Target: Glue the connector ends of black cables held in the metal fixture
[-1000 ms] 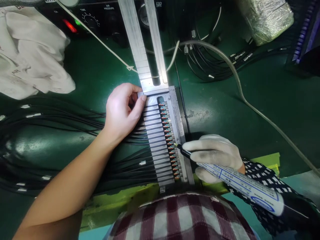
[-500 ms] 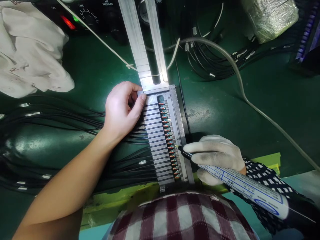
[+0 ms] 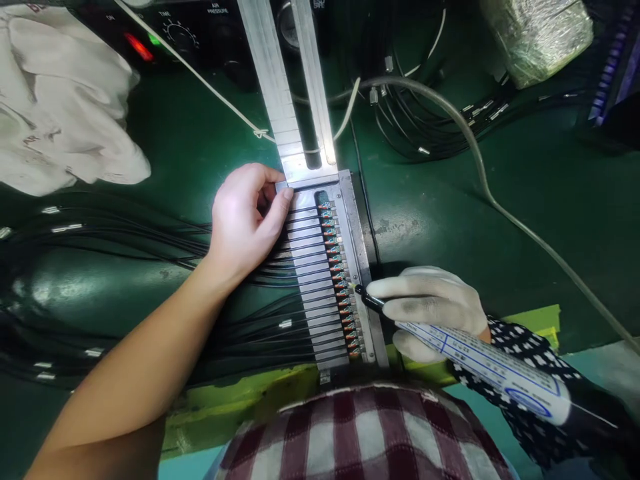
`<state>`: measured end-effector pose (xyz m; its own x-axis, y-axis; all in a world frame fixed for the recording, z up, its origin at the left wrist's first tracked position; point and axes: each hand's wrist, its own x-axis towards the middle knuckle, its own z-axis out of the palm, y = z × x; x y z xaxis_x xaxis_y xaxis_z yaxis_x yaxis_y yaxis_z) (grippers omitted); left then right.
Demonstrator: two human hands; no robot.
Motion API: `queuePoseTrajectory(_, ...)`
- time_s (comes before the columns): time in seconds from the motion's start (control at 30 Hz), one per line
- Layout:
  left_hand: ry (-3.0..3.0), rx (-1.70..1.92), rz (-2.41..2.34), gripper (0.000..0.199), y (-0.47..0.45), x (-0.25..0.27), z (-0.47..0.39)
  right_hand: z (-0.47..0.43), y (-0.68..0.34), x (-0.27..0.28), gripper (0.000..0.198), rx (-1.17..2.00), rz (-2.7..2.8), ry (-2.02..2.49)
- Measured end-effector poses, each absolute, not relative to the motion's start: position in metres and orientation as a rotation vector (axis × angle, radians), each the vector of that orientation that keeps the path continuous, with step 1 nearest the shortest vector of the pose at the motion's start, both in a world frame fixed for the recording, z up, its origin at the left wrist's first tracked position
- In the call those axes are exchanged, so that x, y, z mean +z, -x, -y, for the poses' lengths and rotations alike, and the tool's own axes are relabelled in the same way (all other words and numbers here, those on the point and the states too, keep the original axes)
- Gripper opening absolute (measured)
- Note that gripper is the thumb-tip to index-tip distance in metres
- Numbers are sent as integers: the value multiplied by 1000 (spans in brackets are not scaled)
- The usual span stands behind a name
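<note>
My bare left hand (image 3: 247, 220) pinches the upper left corner of a long metal fixture (image 3: 307, 260) between thumb and fingers. Across the fixture lie several thin black cables (image 3: 270, 272), side by side, each ending at a small connector with exposed coloured wires (image 3: 341, 284). My gloved right hand (image 3: 430, 307) is closed around a glue syringe (image 3: 480, 357) with a white, blue-printed barrel and a black front end. Its fine yellowish tip sits at a connector near the middle of the row; whether it touches is too small to tell.
Behind the fixture runs a slotted metal bar (image 3: 275, 93). A black control box (image 3: 180, 40) with lit lamps stands at the back. White cloth (image 3: 70, 100) lies at left, a coiled cable bundle (image 3: 415, 127) and plastic-wrapped block (image 3: 545, 40) at right. A grey hose (image 3: 483, 167) crosses the table.
My right hand and the syringe have shifted slightly, the tip going a little farther up the row of connectors. My left hand keeps its place on the fixture.
</note>
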<state>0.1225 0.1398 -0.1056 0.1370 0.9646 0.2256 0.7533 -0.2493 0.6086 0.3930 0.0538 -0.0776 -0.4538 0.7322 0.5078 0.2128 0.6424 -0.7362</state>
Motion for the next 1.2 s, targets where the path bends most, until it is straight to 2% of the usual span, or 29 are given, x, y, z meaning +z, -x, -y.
queuePoseTrajectory(0.8, -2057, 854, -1662, 7, -125, -106, -139, -40, -392, -81, 17, 766, 1972, 767)
queuePoseTrajectory(1.2, -2065, 846, -1676, 12, -125, -105, -139, -34, -393, -84, 18, 751, 1915, 790)
